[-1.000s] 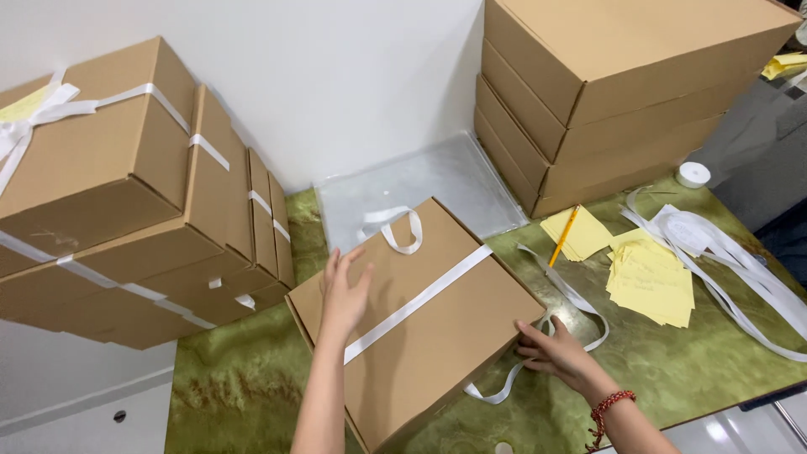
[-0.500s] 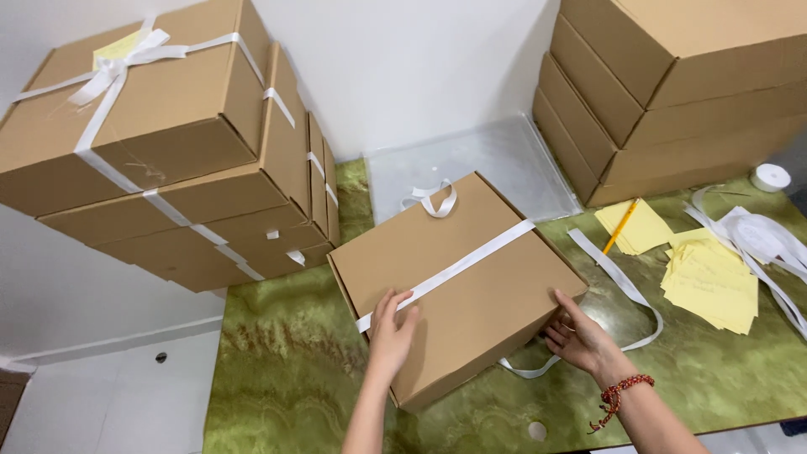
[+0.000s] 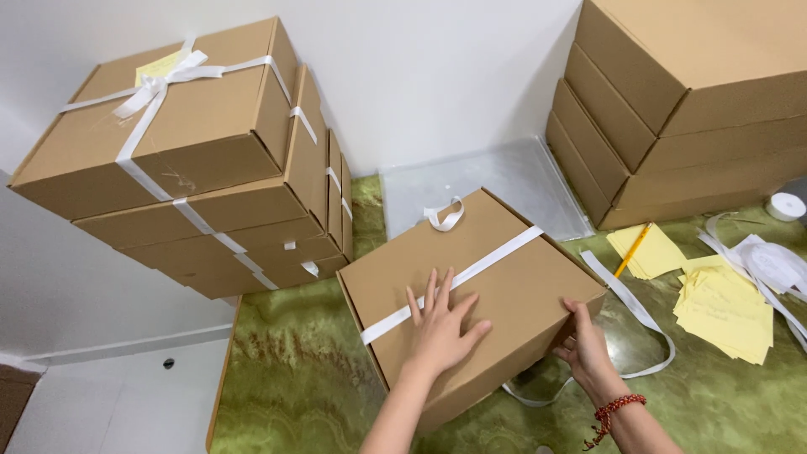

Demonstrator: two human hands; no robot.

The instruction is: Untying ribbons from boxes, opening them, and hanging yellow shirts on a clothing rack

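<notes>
Left hand (image 3: 441, 324) flat, open on brown cardboard box (image 3: 504, 286); right hand (image 3: 584, 345) grips near-right corner; best kept level, white ribbon (image 3: 454, 284) centred.

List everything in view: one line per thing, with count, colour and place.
Brown cardboard box with a white ribbon band: one, centre of the table, under both hands.
Ribbon-tied brown cardboard boxes: a stack of several, left; the top one carries a white bow and a yellow note.
Plain brown cardboard boxes: four stacked, upper right.
Green marbled tabletop: one, beneath everything.
Clear plastic sheet: one, against the wall behind the centre box.
Yellow paper notes: several, right of the centre box.
Yellow pencil: one, on the notes.
Loose white ribbon: a tangle, far right.
White ribbon roll: one, right edge.
Left hand: flat on the box top.
Right hand: at the box's right corner, red bracelet on the wrist.
</notes>
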